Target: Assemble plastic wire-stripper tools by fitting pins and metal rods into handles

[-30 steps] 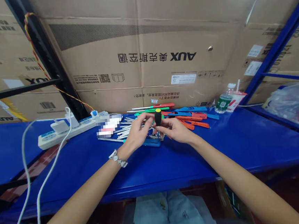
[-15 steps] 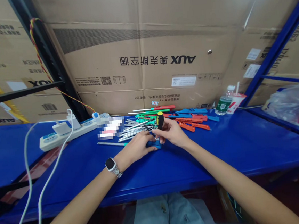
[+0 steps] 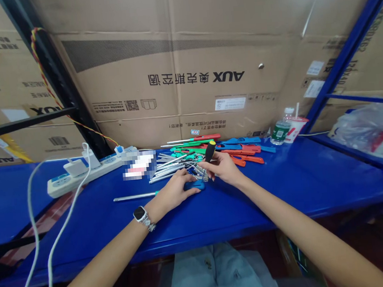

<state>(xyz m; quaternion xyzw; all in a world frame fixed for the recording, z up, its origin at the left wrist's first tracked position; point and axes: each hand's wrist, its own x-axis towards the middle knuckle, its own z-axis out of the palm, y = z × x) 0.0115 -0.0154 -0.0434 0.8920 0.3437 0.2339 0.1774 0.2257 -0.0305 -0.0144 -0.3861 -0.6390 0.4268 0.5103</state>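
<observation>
My left hand is closed around a blue-handled tool with a long metal rod, which lies on the blue table. The blue handle pokes out past my fingertips, and the rod runs out to the left beneath my hand. In my right hand is a screwdriver with a black and yellow handle, tilted, its thin shaft pointing down at the end of the blue handle. Exactly where its tip meets the handle is too small to tell. Small metal parts lie just behind.
Behind my hands lies a pile of metal rods and red, orange, green and blue handles. A white power strip with cables stands left. At the back right are a water bottle and a paper cup. Cardboard boxes stand behind.
The screwdriver has gone from nearly upright to leaning, its handle top now further right. The blue-handled tool's rod end has shifted left and nearer to me. The camera view has moved slightly.
</observation>
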